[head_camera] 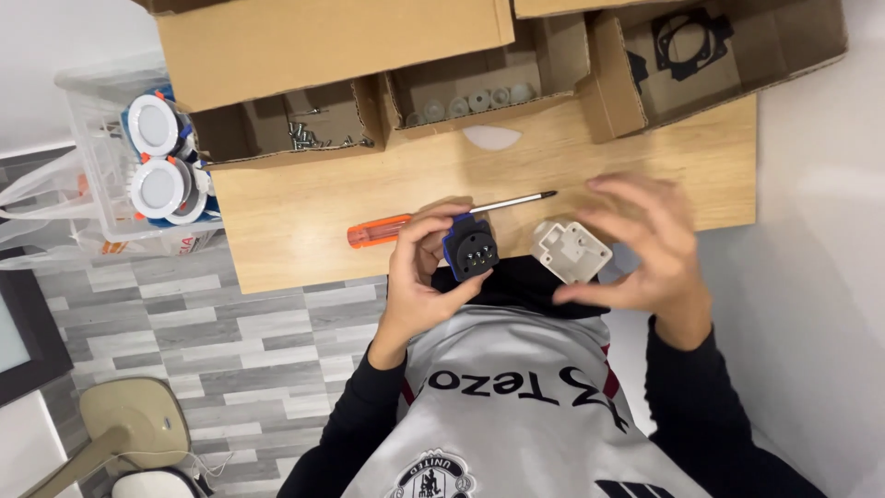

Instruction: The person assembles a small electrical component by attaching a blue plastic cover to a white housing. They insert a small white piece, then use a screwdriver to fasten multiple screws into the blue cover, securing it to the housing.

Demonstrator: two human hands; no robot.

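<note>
My left hand (419, 277) grips a small blue and black socket part (469, 247) with metal pins facing me, held just above the near edge of the wooden table (277, 231). My right hand (645, 249) holds a white plastic housing (572, 250) between thumb and fingers, a little to the right of the blue part. The two parts are apart, not touching. An orange-handled screwdriver (396, 228) lies on the table right behind my left hand, its shaft pointing right.
Open cardboard boxes line the table's far side: one with screws (309, 134), one with round white parts (470, 100), one with black gaskets (687, 37). A clear bin of round white lamps (157, 157) stands at the left. A white oval piece (491, 137) lies on the table.
</note>
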